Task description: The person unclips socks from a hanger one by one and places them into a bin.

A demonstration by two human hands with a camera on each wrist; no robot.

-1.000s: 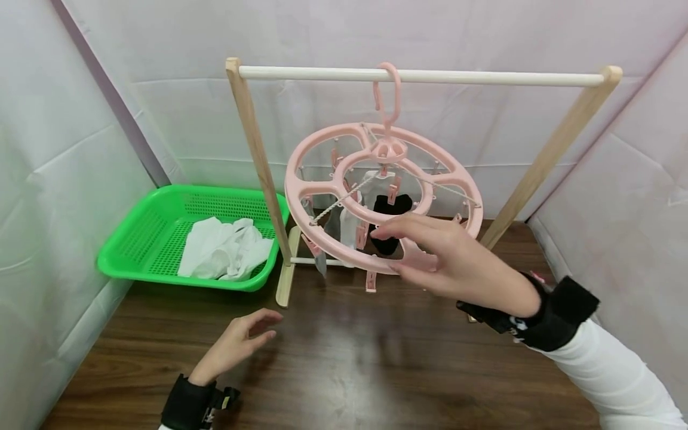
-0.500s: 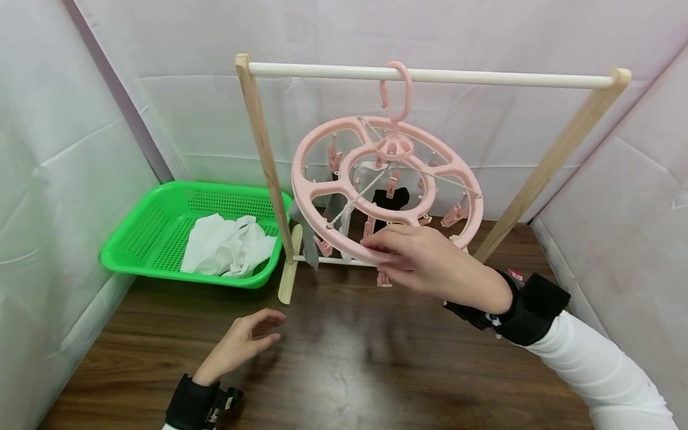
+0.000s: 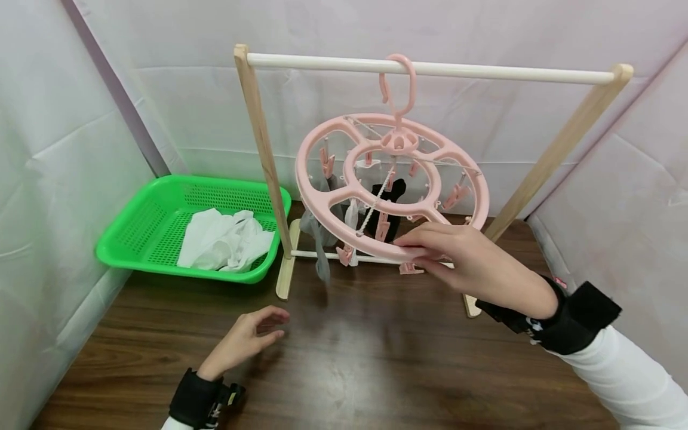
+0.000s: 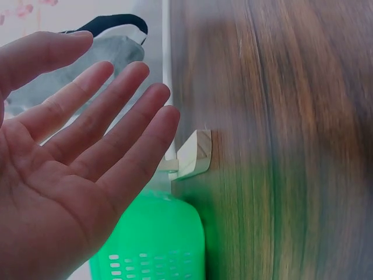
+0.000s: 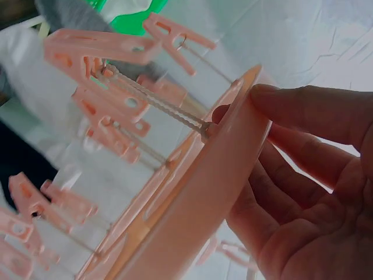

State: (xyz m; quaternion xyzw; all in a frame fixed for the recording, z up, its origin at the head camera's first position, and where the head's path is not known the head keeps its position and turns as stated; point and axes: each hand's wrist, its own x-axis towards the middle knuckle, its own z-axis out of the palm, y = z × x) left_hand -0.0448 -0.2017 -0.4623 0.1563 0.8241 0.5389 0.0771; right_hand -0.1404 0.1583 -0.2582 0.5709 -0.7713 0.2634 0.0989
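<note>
A round pink clip hanger hangs by its hook from a white rod, tilted toward me. My right hand pinches its front rim; in the right wrist view, the thumb and fingers grip the pink rim. Pink clothespins dangle from it on short cords. Beneath the ring hang a grey sock, a black sock and a white piece. My left hand hovers over the table, fingers loosely spread and holding nothing; the left wrist view shows its bare palm.
The white rod rests on wooden side posts. At left stands a green basket with white cloth in it. Below is a dark wooden table. Pale fabric walls enclose the space.
My right hand has come down onto the hanger's front rim and gripped it. The ring has turned, its clothespins and the grey sock shifting to the right. The left hand has barely moved.
</note>
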